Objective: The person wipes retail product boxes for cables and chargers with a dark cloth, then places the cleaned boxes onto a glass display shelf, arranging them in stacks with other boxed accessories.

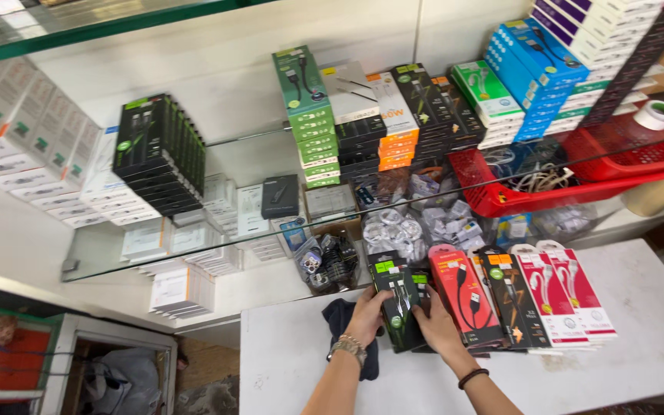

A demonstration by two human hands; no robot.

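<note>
Far left on glass shelf (155, 253): stack of black-and-green boxes (159, 154). Below, on white table (639, 323): left hand (366, 313) closed around left edge of black cable pack (395, 303), dark cloth (341, 317) underneath. Right hand (436, 323) flat against pack's right side, fingers spread. Just right: red pack (466, 296), then pink-and-white packs (566, 292). Red basket (578, 188) above.

Both forearms are running off the bottom edge, so the elbows are not showing. The left hand (366, 313) is covering part of a dark cloth (340, 319), and the right hand (436, 327) is hiding the lower corner of a black cable box (395, 303). The red basket (632, 154) is being cut by the right edge. Small bagged items (416, 223) under the glass shelf (217, 246) are blurring together.
</note>
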